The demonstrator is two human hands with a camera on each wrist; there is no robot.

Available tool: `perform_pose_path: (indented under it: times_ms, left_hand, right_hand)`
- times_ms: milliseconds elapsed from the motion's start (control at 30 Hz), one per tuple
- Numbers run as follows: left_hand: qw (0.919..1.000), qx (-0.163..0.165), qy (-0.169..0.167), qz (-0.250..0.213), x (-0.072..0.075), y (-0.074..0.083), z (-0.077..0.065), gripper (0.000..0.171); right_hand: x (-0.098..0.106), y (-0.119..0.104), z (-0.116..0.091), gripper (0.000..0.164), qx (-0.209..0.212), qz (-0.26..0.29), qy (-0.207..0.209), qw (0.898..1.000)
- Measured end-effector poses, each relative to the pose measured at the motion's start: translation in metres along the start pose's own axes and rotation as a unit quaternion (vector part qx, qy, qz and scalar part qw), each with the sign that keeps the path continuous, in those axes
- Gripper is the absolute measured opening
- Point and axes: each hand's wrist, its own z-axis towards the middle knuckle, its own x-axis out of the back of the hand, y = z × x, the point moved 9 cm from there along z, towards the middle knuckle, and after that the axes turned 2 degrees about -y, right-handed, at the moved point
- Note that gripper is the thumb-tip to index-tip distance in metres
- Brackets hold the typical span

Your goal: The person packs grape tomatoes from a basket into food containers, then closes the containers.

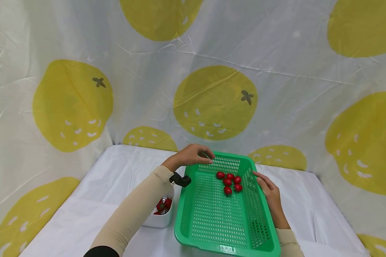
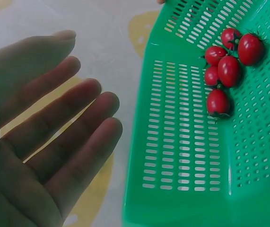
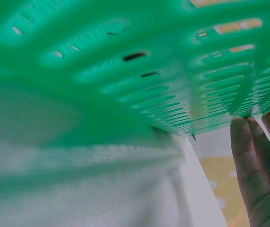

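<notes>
Room for hand from above into front half of green basket [image 1: 217, 221]; red tomatoes [image 1: 227, 182] obstruct back part. Right hand [image 1: 270, 192] blocks right side; left forearm [image 1: 138, 210] crosses over white tub [image 1: 159, 221]; patterned cloth [image 1: 141, 89] bars rear.

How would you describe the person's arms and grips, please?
The left sleeve is beige, with black material further up and a black device at the wrist. The right sleeve is beige too. The left grip and right grip are bare, without gloves.
</notes>
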Motion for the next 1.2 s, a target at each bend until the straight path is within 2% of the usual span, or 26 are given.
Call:
perform_pose_path:
  times_ms: [367,600,733,867,1067,1200]
  left_hand:
    - [0.9996,0.022,-0.002,0.02,-0.016,-0.005,0.03,0.025]
    - [0.9984,0.048,0.01,0.029,-0.028,-0.012,0.046,0.019]
    - [0.997,0.069,0.006,0.035,-0.036,-0.015,0.05,0.019]
    - [0.9959,0.086,0.018,0.019,-0.041,-0.018,0.053,0.019]
    - [0.9931,0.11,0.039,-0.015,-0.05,-0.032,0.057,0.016]
    - [0.9905,0.124,0.057,-0.016,-0.054,-0.042,0.06,0.018]
  right_hand:
    - [0.001,0.006,-0.003,0.043,-0.018,-0.008,0.006,1.0]
    - [0.0,0.002,-0.002,0.043,-0.008,-0.003,0.008,1.0]
    - [0.0,0.001,-0.001,0.043,-0.009,-0.01,0.008,1.0]
    - [0.0,0.0,-0.001,0.043,-0.007,-0.012,0.009,1.0]
    - [-0.001,-0.002,-0.001,0.043,-0.003,0.001,0.005,1.0]
    - [0.001,-0.002,-0.001,0.042,-0.004,-0.006,0.013,1.0]
